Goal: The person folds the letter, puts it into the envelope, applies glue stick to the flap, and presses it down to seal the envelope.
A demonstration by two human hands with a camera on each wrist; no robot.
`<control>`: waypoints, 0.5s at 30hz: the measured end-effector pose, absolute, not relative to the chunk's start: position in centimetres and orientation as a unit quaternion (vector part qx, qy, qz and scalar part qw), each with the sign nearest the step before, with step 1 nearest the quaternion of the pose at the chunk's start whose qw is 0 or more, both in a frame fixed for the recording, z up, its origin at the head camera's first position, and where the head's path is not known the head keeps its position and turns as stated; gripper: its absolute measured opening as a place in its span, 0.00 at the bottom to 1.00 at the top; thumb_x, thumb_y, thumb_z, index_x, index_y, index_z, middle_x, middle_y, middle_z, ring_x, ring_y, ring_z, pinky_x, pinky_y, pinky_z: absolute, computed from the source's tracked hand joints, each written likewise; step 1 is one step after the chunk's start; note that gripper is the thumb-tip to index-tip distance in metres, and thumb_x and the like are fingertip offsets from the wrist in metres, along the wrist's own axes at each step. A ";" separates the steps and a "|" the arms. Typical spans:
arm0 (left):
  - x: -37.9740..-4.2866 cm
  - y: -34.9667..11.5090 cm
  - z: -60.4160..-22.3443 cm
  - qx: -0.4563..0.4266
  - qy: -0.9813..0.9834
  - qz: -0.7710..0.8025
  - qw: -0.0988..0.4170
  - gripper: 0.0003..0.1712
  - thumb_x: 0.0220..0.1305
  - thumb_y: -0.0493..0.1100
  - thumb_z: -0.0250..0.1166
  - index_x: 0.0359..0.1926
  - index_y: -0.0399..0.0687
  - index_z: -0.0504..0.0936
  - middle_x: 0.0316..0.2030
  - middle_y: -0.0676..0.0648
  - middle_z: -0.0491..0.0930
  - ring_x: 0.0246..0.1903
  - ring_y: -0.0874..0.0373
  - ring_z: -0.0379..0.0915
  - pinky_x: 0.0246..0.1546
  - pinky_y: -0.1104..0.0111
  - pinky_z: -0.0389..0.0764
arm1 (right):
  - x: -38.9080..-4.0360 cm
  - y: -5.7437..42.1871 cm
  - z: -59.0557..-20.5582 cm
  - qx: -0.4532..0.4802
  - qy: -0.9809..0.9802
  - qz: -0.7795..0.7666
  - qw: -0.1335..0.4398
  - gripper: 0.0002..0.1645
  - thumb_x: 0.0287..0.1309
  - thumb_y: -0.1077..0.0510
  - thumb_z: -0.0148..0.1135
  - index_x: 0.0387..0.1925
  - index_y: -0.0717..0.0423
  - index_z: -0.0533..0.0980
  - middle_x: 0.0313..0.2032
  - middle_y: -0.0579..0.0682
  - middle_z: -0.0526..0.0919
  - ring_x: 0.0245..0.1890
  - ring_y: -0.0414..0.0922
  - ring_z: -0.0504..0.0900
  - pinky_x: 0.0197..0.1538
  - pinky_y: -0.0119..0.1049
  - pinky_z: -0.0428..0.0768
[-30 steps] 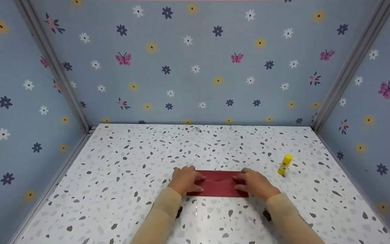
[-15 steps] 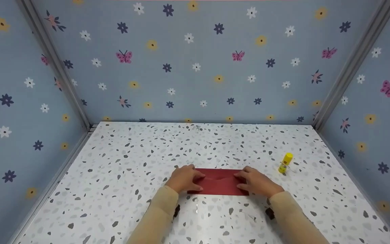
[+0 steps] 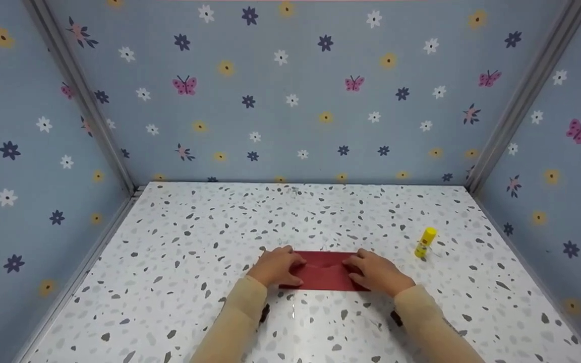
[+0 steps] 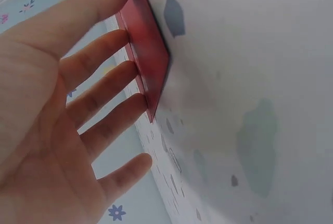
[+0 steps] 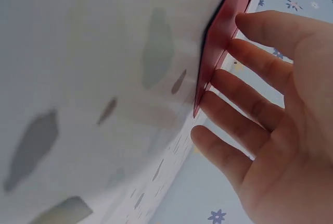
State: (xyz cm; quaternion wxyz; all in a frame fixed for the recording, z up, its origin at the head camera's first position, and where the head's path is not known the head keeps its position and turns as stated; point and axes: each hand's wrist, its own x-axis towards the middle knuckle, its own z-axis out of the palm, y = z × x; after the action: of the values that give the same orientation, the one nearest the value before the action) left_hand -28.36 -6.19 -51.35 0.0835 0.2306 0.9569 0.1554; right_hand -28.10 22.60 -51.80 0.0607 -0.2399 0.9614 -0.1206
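Observation:
A flat red paper envelope [image 3: 323,277] with a curved flap line lies lengthwise across the speckled table in the head view. My left hand [image 3: 276,267] rests on its left end, fingertips and thumb spread on the paper. From the right, my right hand [image 3: 377,269] touches the other end in the same way. In the left wrist view the fingers [image 4: 106,81] are nearly straight, and the tips meet the envelope's far edge [image 4: 148,52]. Extended fingers [image 5: 244,86] also show in the right wrist view, their tips along the envelope [image 5: 221,41]; the little finger lies off it.
A yellow glue stick [image 3: 425,243] lies on the table [image 3: 194,242] beyond the right hand. Blue flowered panels [image 3: 290,126] wall in the back and both sides, with grey metal posts [image 3: 89,101] at the corners.
The right hand has shifted slightly left, inward over the envelope. The left hand stays almost where it was, and the envelope and glue stick keep their places.

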 end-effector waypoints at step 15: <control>-27.8 -5.2 -51.2 0.224 0.962 0.137 0.077 0.31 0.55 0.54 0.74 0.62 0.69 0.81 0.50 0.49 0.73 0.47 0.51 0.68 0.52 0.53 0.73 | -27.7 21.4 -51.6 -0.263 0.961 -0.079 0.043 0.22 0.66 0.52 0.65 0.60 0.41 0.78 0.41 0.50 0.73 0.36 0.47 0.74 0.44 0.47 0.79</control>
State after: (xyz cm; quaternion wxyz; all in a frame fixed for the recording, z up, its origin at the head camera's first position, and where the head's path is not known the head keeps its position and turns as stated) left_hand -27.79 -5.19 -51.20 0.0774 0.2243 0.9617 0.1368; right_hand -27.70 21.44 -51.59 0.0430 -0.2632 0.9605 -0.0791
